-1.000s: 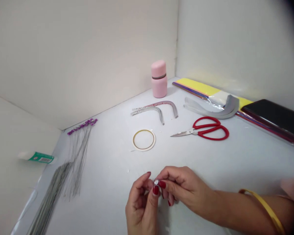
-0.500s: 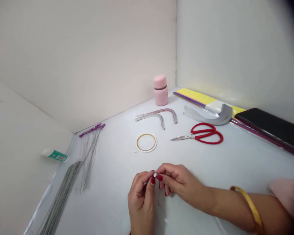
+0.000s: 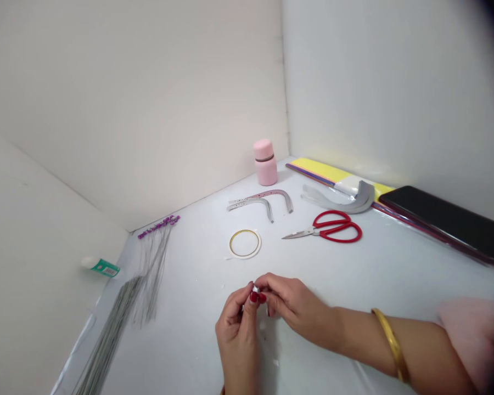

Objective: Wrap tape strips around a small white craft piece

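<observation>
My left hand [image 3: 236, 329] and my right hand [image 3: 290, 302] meet low in the middle of the white table [image 3: 395, 263]. Together their fingertips pinch a tiny silvery piece [image 3: 256, 288]; I cannot make out what it is. Both hands are closed in a pinch, nails painted red. A gold bangle [image 3: 391, 343] sits on my right forearm. Just beyond the hands lies a thin roll of tape [image 3: 244, 243].
Red-handled scissors [image 3: 329, 227] lie right of the tape. Behind are bent silvery strips [image 3: 263, 200], a pink bottle [image 3: 265, 162], coloured sheets [image 3: 333, 171] and a dark phone [image 3: 448, 219]. At left lie thin wires [image 3: 119, 307], purple-tipped wires [image 3: 158, 230] and a glue tube [image 3: 101, 267].
The view has shifted, so the table things sit a little further left and up. My hands have kept pinching the small piece, with the fingertips closer together now.
</observation>
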Motion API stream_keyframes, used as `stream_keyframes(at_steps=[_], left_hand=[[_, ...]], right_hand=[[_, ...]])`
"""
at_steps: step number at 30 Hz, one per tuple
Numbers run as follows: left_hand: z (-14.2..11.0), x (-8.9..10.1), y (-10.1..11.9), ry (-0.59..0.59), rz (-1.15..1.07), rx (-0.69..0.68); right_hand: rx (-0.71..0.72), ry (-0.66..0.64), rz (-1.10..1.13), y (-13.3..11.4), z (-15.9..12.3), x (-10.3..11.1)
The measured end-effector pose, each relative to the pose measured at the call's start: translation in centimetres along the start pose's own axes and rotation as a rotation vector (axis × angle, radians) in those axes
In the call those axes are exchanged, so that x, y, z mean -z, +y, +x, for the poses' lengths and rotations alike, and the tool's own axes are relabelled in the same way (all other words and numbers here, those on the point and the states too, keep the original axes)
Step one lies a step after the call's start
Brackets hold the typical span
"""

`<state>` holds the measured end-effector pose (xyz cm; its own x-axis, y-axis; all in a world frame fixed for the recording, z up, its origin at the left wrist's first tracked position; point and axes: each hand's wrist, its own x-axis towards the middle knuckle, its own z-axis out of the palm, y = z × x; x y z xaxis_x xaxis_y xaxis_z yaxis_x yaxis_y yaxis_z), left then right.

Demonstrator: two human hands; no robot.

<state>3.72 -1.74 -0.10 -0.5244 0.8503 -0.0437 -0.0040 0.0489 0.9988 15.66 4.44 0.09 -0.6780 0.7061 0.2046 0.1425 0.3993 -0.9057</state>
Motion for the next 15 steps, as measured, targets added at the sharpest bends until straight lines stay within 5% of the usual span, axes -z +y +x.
stream_keyframes(at_steps=[6,15], left_hand=[[-0.2,-0.11,0.46,0.075,0.016,0.012],[-0.09,0.33,-0.31,-0.013,0.059,-0.12]], right_hand=[[0.048,0.034,-0.117,-0.1,-0.03,0.01],[0.164,0.076,-0.18,0.27,-0.29,-0.32]])
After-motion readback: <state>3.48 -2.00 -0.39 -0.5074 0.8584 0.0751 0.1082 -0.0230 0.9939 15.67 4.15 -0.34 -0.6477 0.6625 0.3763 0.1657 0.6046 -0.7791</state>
